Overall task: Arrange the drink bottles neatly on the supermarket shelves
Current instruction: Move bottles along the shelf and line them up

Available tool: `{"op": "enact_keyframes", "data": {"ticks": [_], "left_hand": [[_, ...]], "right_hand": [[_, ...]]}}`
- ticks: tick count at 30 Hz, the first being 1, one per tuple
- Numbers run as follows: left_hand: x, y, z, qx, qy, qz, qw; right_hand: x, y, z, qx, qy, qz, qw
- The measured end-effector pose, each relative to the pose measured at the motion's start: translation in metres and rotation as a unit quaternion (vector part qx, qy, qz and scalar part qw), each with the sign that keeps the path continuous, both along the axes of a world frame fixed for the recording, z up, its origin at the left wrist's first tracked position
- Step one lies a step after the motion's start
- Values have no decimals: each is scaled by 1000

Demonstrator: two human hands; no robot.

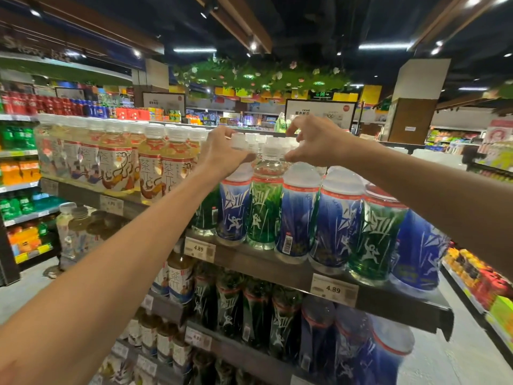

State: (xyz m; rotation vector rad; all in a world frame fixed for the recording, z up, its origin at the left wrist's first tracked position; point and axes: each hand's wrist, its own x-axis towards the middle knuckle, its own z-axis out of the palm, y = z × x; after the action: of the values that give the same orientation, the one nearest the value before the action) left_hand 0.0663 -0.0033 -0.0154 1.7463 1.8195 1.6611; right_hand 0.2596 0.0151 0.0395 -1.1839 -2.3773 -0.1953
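On the top shelf (258, 261) stands a row of drink bottles with blue and green labels and white caps. My left hand (220, 154) is closed around the cap and neck of the leftmost blue-labelled bottle (234, 207). A green-labelled bottle (263, 209) stands upright between my hands. My right hand (315, 143) curls over the top of the second blue-labelled bottle (298, 218), whose cap is hidden under the palm. More bottles of the same kind continue to the right (374, 234) and in rows behind.
Pale tea bottles (116, 162) fill the shelf to the left. Price tags (333, 290) hang on the shelf edge. Lower shelves (249, 318) hold more dark bottles. Other stocked shelving stands far left (19, 173) and right (483, 284), with aisle floor between.
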Motion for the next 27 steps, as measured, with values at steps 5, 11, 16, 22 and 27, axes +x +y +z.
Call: {"op": "enact_keyframes", "data": {"ticks": [5,11,16,22,27], "left_hand": [[-1,-7,-10,-20,-60,-28,998],[4,-17,-19,-15,-52,-64,996],[9,-33,-19,75,61,11,995],[33,-65,36,207,100,47,972],[58,-84,67,242,25,-33,969]], "right_hand": [[3,1,-4,5,-8,-25,1000],[1,-10,1,-5,-23,-21,1000],[6,-31,19,28,47,82,995],[-4,-58,19,-173,177,228,942],[8,-73,23,-183,257,244,917]]}}
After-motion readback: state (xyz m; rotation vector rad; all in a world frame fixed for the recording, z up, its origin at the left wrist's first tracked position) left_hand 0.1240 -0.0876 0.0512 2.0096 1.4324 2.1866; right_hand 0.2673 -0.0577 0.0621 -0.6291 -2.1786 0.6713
